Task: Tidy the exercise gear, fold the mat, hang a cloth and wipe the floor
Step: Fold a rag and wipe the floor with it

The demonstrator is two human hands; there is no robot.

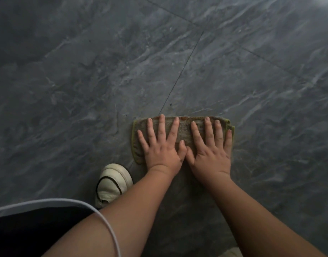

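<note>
Cloth: folded, flat on grey tile floor. Left hand, right hand: fingers spread, pressing. Best wiped with even palm pressure, overlapping strokes.

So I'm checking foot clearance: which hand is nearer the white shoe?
Left. The left hand presses the cloth just up and right of the white shoe; the right hand lies flat beyond it, farther right.

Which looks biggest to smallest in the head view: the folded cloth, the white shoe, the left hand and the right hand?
1. Folded brownish cloth with green edging, widest under both flat hands.
2. White shoe with dark trim, though nearer the camera, so unsure.
3. Left hand and right hand look alike; no ranking.
</note>
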